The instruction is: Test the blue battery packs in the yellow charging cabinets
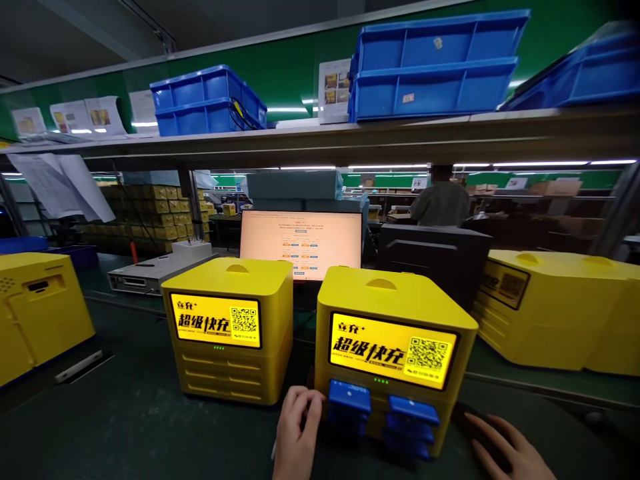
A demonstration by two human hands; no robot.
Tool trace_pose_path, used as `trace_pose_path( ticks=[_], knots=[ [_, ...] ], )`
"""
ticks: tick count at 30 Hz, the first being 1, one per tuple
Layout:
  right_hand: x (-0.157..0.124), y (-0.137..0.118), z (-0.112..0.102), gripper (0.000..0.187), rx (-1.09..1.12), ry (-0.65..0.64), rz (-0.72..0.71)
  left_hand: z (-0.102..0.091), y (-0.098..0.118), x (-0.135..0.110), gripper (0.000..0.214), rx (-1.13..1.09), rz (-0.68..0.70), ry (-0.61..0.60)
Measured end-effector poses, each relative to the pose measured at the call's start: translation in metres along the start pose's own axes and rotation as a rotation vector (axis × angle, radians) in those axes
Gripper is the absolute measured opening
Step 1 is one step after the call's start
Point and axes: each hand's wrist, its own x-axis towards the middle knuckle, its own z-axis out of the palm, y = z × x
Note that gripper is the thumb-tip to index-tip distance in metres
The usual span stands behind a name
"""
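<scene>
Left hand point(296, 437) is resting at the lower left corner of the charging station point(395, 347), fingers loosely curled, gripping nothing, just beside the protruding blue power banks point(383, 417). Right hand point(510, 448) is lying flat on the bench point(125, 420) right of the station. Judged step: seating banks; next move calls for a square push into the slots.

Two charging stations point(395, 347) side by side (monitor point(301, 243) behind), bins point(435, 67) on shelf point(350, 137).

Glossy yellow plastic charging cabinet point(395, 300), matt green tabletop point(125, 413).
</scene>
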Motion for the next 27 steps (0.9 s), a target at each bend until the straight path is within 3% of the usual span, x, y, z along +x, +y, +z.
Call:
trace_pose_path(
  ticks=[7, 11, 14, 17, 19, 22, 24, 27],
  knots=[
    [-0.006, -0.021, -0.010, 0.044, -0.030, 0.062, -0.016, 0.021, 0.019, 0.012, 0.056, -0.253, -0.354, -0.177],
    [-0.005, -0.024, -0.013, 0.041, -0.044, 0.110, -0.045, 0.017, 0.018, 0.000, 0.059, -0.302, -0.388, -0.186],
    [-0.003, -0.035, -0.017, 0.038, -0.021, 0.215, -0.115, 0.011, 0.014, -0.008, 0.058, -0.270, -0.381, -0.213],
    [-0.007, -0.064, -0.016, 0.035, 0.203, 0.319, -0.149, 0.007, 0.010, -0.010, 0.061, -0.212, -0.318, -0.170],
    [-0.012, -0.090, -0.007, 0.038, 0.478, 0.270, -0.070, 0.006, 0.007, -0.009, 0.068, -0.205, -0.315, -0.154],
    [-0.021, -0.121, 0.013, 0.057, 0.828, 0.131, 0.151, 0.007, 0.002, -0.008, 0.070, -0.247, -0.326, -0.188],
    [-0.023, -0.129, 0.022, 0.068, 0.916, 0.084, 0.208, 0.008, -0.001, -0.007, 0.070, -0.264, -0.322, -0.203],
    [-0.022, -0.125, 0.027, 0.068, 0.923, 0.054, 0.177, 0.011, -0.004, -0.006, 0.071, -0.252, -0.335, -0.189]
  ],
)
